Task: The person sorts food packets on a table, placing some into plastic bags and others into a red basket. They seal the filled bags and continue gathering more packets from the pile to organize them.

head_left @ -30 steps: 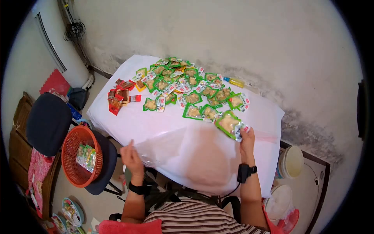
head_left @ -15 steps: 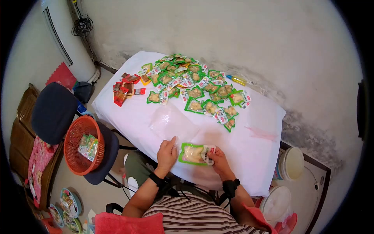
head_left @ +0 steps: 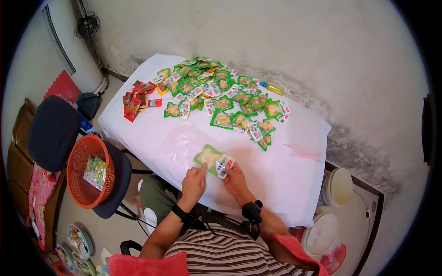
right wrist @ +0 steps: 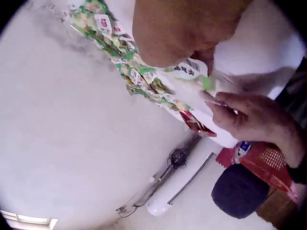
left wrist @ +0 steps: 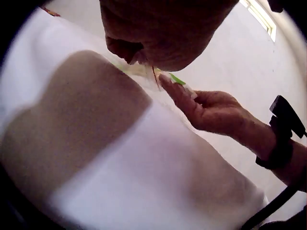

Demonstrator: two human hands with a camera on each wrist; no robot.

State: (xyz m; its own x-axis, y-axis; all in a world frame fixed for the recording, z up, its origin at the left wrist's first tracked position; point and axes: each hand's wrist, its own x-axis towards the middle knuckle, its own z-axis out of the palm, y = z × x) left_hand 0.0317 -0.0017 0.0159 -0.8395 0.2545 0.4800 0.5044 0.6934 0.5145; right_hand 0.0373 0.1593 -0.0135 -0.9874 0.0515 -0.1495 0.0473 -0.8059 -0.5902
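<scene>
My right hand [head_left: 237,181] pinches a green-edged snack packet [head_left: 209,156] by its white label end, above the near part of the table. Pale food shows through the packet's clear window. Close on its left, my left hand [head_left: 193,186] has thumb and forefinger together on the edge of a clear plastic bag [head_left: 177,140], with the fingertips right at the packet's lower side. The bag spreads over the white cloth and is hard to make out. In the right wrist view, the packet's printed label [right wrist: 187,69] shows between the hands.
Many similar green packets [head_left: 223,103] lie heaped along the table's far side, with red packets [head_left: 133,108] to their left. A yellow bottle [head_left: 275,88] lies near the wall. An orange basket [head_left: 73,186] holding packets stands on a chair at left; white buckets [head_left: 340,186] stand at right.
The right hand has brought the packet from the table's right side to the middle, beside the left hand. The left hand has moved right with the clear bag. Now the packet is raised and tilted.
</scene>
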